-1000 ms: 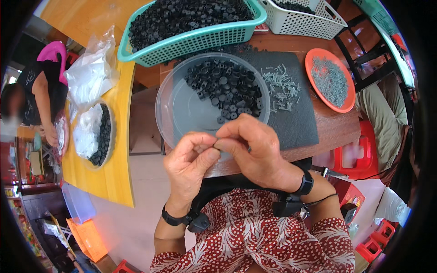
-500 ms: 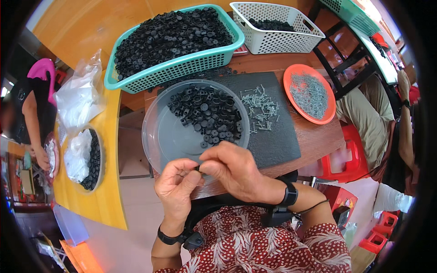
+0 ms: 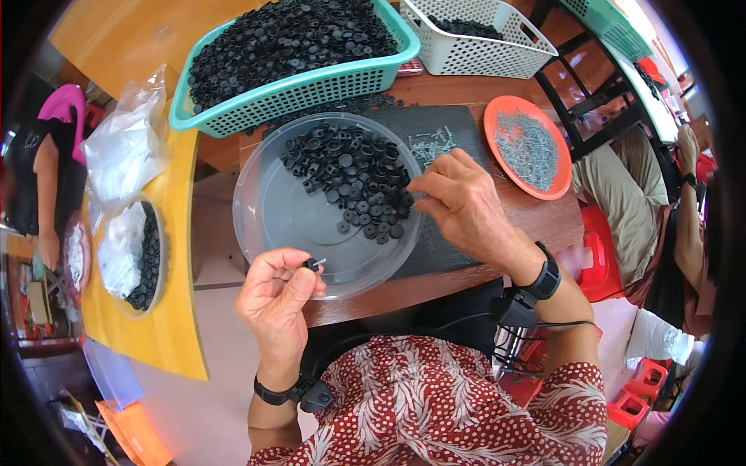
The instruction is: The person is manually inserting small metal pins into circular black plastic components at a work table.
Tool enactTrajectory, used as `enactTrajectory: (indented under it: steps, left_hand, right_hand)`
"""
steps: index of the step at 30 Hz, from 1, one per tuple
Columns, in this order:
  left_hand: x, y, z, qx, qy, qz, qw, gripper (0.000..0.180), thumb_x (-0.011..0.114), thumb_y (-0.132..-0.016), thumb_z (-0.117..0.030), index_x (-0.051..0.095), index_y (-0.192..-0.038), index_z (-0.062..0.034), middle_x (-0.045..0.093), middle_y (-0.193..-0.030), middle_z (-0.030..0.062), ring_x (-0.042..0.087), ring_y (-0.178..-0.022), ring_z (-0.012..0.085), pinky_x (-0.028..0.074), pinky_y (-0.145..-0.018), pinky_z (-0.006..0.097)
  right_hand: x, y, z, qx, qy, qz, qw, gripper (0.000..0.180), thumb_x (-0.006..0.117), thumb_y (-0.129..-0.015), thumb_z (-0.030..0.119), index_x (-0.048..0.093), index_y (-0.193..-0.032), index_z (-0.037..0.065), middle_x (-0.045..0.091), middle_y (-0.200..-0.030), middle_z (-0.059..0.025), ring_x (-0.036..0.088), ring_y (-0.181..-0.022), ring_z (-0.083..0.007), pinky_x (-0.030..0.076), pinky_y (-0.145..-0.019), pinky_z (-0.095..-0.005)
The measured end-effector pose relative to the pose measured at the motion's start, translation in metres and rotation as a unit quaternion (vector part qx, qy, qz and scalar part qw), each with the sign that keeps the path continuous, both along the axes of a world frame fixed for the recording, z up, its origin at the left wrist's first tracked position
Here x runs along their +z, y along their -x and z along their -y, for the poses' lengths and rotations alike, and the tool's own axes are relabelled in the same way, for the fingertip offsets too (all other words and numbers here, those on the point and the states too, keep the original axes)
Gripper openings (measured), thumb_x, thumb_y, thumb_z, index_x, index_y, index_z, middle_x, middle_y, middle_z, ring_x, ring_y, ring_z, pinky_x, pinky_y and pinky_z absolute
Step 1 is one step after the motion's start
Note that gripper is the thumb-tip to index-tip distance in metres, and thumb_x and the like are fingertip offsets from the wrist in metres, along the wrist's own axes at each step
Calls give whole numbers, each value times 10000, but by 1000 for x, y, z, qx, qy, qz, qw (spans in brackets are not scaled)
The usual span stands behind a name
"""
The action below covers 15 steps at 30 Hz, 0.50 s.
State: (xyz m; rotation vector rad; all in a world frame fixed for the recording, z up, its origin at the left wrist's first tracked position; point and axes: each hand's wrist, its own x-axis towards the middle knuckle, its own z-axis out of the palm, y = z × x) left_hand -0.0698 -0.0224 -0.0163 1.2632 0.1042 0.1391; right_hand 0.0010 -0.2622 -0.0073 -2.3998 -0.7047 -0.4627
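Note:
My left hand (image 3: 276, 299), near the front left of the clear round tub (image 3: 268, 225), pinches a small black plastic cap (image 3: 312, 265) between thumb and fingers. A silvery screw (image 3: 320, 262) sticks out of that cap. My right hand (image 3: 470, 203) reaches over the tub's right rim. Its thumb and forefinger are slightly apart beside the loose black caps (image 3: 350, 182); I see nothing held between them. Loose screws (image 3: 432, 145) lie on the dark mat (image 3: 443, 252) behind my right hand, which partly covers them.
An orange plate (image 3: 495, 140) of screws stands at the right. Behind the tub are a teal basket (image 3: 311, 84) full of black caps and a white basket (image 3: 482, 58). A yellow table (image 3: 183, 256) at the left bears a plastic bag and a container. Other people sit on both sides.
My hands have parted. The right one moved right and forward to the tub's far side; the left moved slightly left, keeping the cap, whose screw now shows. The whole view has shifted slightly.

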Motion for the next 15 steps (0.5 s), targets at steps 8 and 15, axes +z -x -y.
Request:
enactTrajectory:
  steps: [8, 15]
  left_hand:
    - [-2, 5, -2, 13, 17, 6, 1000, 211, 689, -803, -81, 559, -919, 38, 618, -792, 123, 574, -616, 169, 482, -565, 272]
    - [-6, 7, -5, -7, 40, 7, 999, 235, 707, -791, -86, 561, -924, 40, 620, -815, 126, 582, -633, 167, 497, -586, 270]
  right_hand:
    - [-7, -10, -26, 67, 17, 33, 997, 242, 711, -603, -23, 642, -827, 39, 543, -769, -80, 489, -719, -266, 423, -622, -359]
    - [-7, -21, -33, 34, 22, 52, 998, 164, 650, -626, -26, 610, -775, 32, 516, -738, -87, 475, -727, -272, 409, -620, -373]
